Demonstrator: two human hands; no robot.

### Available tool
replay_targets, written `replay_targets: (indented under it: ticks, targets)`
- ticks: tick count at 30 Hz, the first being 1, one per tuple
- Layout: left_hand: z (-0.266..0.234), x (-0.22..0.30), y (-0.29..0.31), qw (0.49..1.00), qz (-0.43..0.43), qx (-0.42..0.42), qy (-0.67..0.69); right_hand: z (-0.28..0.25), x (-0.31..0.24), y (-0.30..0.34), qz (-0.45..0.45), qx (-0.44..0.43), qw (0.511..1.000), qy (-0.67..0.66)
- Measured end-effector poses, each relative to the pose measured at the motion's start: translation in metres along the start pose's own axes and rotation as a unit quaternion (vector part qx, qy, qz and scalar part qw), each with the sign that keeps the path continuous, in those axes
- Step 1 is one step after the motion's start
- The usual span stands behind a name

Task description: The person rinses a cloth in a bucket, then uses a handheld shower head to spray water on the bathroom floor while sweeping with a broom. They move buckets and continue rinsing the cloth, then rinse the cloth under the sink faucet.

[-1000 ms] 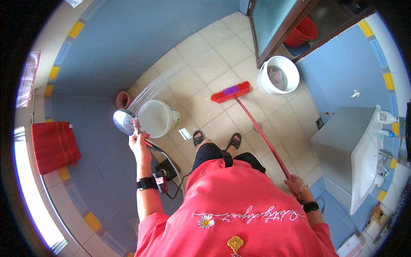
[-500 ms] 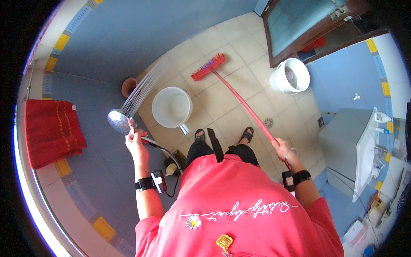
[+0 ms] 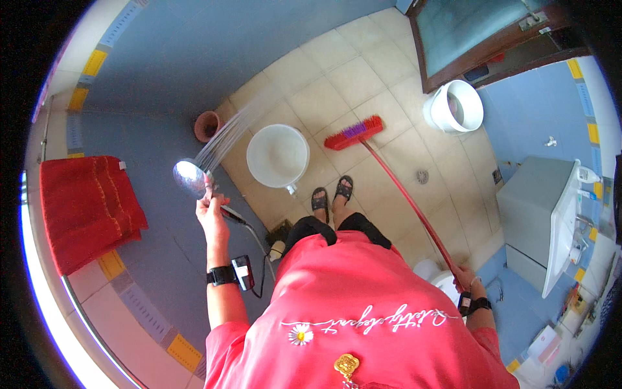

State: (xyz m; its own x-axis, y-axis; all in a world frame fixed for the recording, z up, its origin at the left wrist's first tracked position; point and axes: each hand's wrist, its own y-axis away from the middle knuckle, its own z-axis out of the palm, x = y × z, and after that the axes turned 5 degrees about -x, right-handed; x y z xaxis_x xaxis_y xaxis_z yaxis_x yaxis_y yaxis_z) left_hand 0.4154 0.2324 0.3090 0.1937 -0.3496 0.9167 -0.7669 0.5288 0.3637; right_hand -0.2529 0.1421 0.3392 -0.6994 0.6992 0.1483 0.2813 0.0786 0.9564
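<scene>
In my left hand [image 3: 211, 211] is a chrome shower head [image 3: 192, 176], its hose hanging down past my forearm. Jets of water [image 3: 227, 139] spray from it toward the far wall and floor. My right hand [image 3: 464, 277] is wrapped round the end of a long red handle [image 3: 414, 202]. At the handle's far end, the broom head [image 3: 354, 132], with red and purple bristles, rests on the tiled floor. A large white basin or dipper [image 3: 278, 155] with a short handle stands between the spray and the broom head.
A white bucket [image 3: 455, 106] stands by the open door [image 3: 479, 35]. A reddish pot [image 3: 207, 126] sits at the left wall, near a hanging red towel [image 3: 91, 211]. To the right is a washbasin cabinet [image 3: 541, 217]. A floor drain [image 3: 422, 176] lies right of the handle.
My right hand has drawn back toward my body, bringing the broom head nearer and to the right. My feet have come closer together. Water still runs from the shower head.
</scene>
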Motion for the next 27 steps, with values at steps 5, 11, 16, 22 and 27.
replay_targets:
  ticks: [5, 11, 16, 22, 27]
  targets:
    - [0.006, 0.006, 0.002, 0.999, 0.029, 0.012, 0.025, -0.018, -0.006, -0.058, 0.031, -0.065, 0.994, 0.082]
    - [0.01, 0.012, 0.003, 0.994, 0.091, 0.016, 0.06, 0.013, -0.017, -0.114, -0.05, -0.042, 0.982, 0.18]
    - [0.026, 0.033, 0.01, 0.988, 0.139, 0.026, 0.067, 0.009, -0.001, -0.129, -0.049, -0.038, 0.985, 0.162]
    - [0.034, 0.048, 0.018, 0.985, 0.154, 0.002, 0.072, 0.02, 0.005, -0.108, -0.087, -0.035, 0.991, 0.099]
    - [0.039, 0.05, 0.019, 0.99, 0.123, 0.009, 0.072, 0.035, -0.008, -0.065, -0.095, -0.035, 0.994, 0.051]
